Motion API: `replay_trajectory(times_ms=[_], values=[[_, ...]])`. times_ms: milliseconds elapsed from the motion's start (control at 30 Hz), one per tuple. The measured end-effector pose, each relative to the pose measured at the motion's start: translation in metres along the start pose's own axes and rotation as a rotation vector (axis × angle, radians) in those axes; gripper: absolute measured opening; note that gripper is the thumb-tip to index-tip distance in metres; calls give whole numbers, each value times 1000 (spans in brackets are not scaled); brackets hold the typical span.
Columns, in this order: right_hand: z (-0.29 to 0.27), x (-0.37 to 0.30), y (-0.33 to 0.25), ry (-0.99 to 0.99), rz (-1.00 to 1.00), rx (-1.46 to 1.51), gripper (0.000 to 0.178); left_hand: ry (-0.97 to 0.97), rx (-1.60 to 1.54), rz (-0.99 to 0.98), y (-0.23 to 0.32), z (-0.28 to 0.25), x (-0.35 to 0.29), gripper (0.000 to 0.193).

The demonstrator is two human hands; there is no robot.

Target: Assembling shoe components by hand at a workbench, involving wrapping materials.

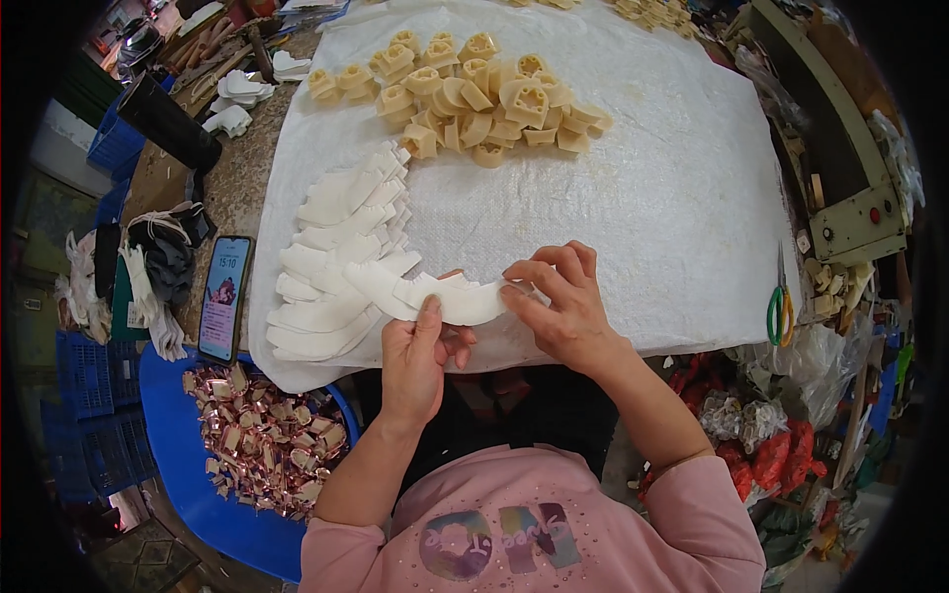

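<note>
Phone [225, 298] left of strips [331, 262], heaped pieces [455, 96] behind, scissors [780, 294] by sheet's [682, 217] right edge

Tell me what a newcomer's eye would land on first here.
Probably the heap of tan, hollow pieces at the far side of the white sheet. Next, the overlapping white pieces down its left side, and the curved white strip between the left hand and right hand. Then the shiny pinkish pieces piled at lower left.

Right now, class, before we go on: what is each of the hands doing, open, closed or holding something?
Left hand: closed, holding a white strip.
Right hand: closed, pinching the right end of the same white strip.
</note>
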State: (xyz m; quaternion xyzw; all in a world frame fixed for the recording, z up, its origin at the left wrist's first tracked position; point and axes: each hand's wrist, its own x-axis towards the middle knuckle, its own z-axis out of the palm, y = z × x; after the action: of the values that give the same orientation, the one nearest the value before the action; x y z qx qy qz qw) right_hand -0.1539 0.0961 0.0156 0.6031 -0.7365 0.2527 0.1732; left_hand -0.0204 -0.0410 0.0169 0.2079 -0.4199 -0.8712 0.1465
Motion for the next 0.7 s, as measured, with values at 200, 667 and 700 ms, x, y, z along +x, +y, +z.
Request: replay_trajectory(times_ms=[200,667,700], values=[[-20,19,-10,-109,66,182,36,64,251,94,5,-6,0,34],[-8,30,-29,54,334,717,26,-187,668,251,8,6,-16,28],[-6,28,-29,57,331,719,26,-211,514,165,11,6,-16,35]])
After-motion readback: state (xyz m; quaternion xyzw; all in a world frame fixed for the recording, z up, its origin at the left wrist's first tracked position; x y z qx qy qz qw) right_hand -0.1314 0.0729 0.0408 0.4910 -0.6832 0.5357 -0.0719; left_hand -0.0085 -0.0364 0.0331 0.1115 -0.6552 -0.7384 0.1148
